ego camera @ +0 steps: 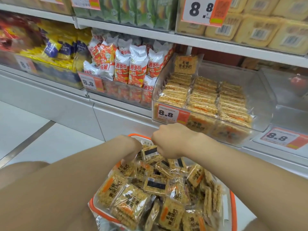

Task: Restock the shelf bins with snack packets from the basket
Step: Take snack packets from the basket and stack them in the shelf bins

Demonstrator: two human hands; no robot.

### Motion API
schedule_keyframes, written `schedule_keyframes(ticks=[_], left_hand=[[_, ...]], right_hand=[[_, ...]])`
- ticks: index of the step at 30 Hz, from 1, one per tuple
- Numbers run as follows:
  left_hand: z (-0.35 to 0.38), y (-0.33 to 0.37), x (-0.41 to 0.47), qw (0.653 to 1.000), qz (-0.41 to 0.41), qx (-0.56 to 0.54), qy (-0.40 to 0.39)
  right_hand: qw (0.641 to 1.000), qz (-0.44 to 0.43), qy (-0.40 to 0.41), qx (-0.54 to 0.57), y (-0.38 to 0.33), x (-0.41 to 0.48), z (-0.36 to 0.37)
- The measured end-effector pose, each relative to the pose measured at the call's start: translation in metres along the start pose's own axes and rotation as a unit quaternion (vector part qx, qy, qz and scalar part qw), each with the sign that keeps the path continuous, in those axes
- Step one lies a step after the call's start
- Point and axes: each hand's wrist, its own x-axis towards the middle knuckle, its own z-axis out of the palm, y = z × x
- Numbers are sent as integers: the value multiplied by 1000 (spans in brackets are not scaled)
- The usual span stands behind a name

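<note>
1. where the left hand (131,151) dips into the basket (135,135) at 6 o'clock, its own wrist covers most of the fingers, so the grip cannot be told; one fingertip touches a packet.
2. the right hand (168,140) shows its back only, with the fingers curled under. whether they grip the upright packet (149,153) just below the knuckles cannot be told.
3. the basket's near end is cut off by the lower frame edge. the loose snack packets (128,202) fill it, lying flat, tilted and on edge.
4. the yellow and blue packs (56,47) at 10 o'clock and the top-shelf goods at 12 o'clock are blurred. the contents of the bin at 3 o'clock are hard to make out.
5. the basket has an orange rim and stands before white shelving (216,42) on a pale floor crossed by a metal strip (25,144) at 8 o'clock.
6. the clear shelf bin (265,97) at 2 o'clock holds three rows of the same packets, with bare space at its right side.
7. its price tag (168,113) reads "8.8", as do the other tags in view.
8. the white and orange bags (138,64) at 11 o'clock read "薯多脆". the snack packets carry black chinese characters and an orange patch.
</note>
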Motion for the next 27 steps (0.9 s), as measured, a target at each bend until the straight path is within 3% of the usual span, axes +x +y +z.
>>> schedule_keyframes(ticks=[2, 6, 9, 13, 18, 22, 27], left_hand=[[-7, 1, -4, 1000, 8, -21, 9], [-30, -3, -21, 976, 53, -160, 141], [-46, -11, -43, 928, 121, -281, 213], [-63, -21, -75, 863, 215, -365, 274], [-78, -30, -108, 761, 221, -497, 353], [-86, -29, -114, 668, 210, -582, 413], [-102, -27, -114, 605, 188, -629, 449]], right_hand=[[1000, 13, -15, 11, 3, -4, -1], [996, 35, -34, 71, 14, -16, -7], [992, 36, -10, 121, 24, -29, -20], [985, 22, 86, 147, 35, -54, -41], [959, 40, 200, 198, 55, -65, -47], [897, 116, 266, 333, 69, -76, -48], [755, 252, 332, 507, 83, -81, -45]])
